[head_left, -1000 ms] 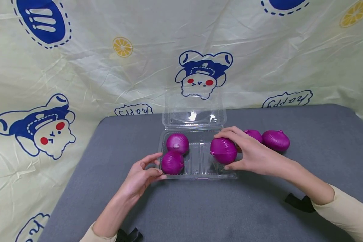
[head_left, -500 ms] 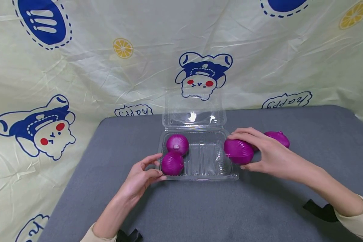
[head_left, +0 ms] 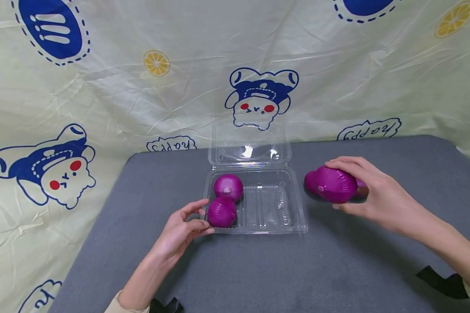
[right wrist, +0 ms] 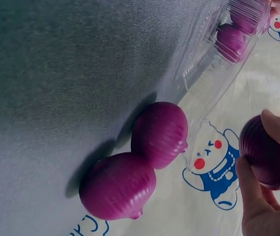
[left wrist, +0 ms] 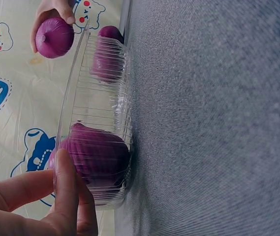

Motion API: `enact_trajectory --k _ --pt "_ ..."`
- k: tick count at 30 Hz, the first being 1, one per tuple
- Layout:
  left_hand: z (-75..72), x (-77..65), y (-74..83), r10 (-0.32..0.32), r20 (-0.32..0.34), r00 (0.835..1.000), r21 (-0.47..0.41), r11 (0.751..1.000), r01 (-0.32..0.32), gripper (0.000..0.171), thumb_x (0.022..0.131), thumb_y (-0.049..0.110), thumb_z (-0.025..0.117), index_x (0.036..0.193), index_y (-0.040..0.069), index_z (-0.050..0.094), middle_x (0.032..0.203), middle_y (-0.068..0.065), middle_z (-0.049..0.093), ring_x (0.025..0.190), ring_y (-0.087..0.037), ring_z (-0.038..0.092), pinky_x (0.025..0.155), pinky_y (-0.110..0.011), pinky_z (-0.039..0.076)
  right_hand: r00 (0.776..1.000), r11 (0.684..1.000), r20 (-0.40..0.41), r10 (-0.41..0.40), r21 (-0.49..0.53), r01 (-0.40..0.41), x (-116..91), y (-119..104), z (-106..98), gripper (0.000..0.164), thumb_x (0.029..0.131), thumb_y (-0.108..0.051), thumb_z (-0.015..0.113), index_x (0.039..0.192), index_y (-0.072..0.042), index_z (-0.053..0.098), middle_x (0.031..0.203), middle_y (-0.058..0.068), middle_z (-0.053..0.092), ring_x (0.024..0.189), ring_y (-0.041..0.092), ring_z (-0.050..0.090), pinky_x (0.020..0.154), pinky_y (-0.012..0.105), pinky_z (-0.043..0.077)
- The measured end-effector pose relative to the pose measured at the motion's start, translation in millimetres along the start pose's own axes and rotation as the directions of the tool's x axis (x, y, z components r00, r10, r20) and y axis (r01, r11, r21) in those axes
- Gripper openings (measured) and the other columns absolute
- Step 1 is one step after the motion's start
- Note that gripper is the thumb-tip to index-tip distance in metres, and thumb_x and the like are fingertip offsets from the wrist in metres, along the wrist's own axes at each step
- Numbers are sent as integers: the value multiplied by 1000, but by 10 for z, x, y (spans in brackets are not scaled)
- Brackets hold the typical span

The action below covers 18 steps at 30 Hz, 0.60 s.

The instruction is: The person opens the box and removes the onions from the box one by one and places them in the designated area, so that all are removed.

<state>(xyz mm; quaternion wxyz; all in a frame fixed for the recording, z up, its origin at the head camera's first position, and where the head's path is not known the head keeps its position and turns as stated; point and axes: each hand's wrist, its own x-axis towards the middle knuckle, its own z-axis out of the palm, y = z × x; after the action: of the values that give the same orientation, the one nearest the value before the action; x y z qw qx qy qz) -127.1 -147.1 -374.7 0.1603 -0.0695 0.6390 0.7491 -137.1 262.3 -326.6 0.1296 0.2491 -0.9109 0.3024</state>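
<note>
A clear plastic clamshell container (head_left: 266,204) lies on the table with its lid (head_left: 250,154) raised at the back. My left hand (head_left: 182,228) pinches its left rim, thumb and fingertips on the edge in the left wrist view. Inside, along the left side, sit two purple onions, the rear onion (head_left: 228,187) and the front onion (head_left: 222,212). My right hand (head_left: 380,191) grips another purple onion (head_left: 338,184), raised off the table to the container's right. Beyond it two more onions rest side by side, a rounder onion (right wrist: 159,132) and a larger onion (right wrist: 117,187), partly hidden in the head view.
Grey cloth covers the table (head_left: 258,269). Behind it hangs a pale patterned sheet (head_left: 117,100), close to the table's back edge. A black strap (head_left: 442,282) hangs by my right wrist, another black strap (head_left: 167,305) by my left.
My right hand has carried its onion rightward from over the container's right part to over the onions on the table. The left hand keeps its place at the rim.
</note>
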Motion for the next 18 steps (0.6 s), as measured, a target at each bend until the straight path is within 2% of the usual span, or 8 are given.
enact_trajectory --k 4,8,18 --pt "-8 5 -9 -11 -7 1000 -5 1000 11 57 85 -16 54 140 0 50 112 -18 41 74 -22 61 83 -39 59 997 999 -72 37 -4 -37 -44 25 -71 98 55 0 95 140 -23 54 137 1 46 110 6 48 77 1 44" --pt "-8 5 -12 -11 -7 1000 -4 1000 11 58 85 -16 54 141 0 49 111 -17 41 75 -22 61 84 -39 58 992 998 -114 63 3 -63 -82 80 -141 99 54 -1 96 141 -23 53 135 -1 47 109 -2 45 82 -2 39" --pt "-7 7 -8 -10 -8 1000 -1 1000 10 57 85 -16 54 140 1 50 111 -17 41 75 -23 61 84 -39 58 983 992 -142 116 -40 -123 -243 268 -319 99 57 -6 95 143 -25 52 136 -12 45 104 -4 44 78 -1 35"
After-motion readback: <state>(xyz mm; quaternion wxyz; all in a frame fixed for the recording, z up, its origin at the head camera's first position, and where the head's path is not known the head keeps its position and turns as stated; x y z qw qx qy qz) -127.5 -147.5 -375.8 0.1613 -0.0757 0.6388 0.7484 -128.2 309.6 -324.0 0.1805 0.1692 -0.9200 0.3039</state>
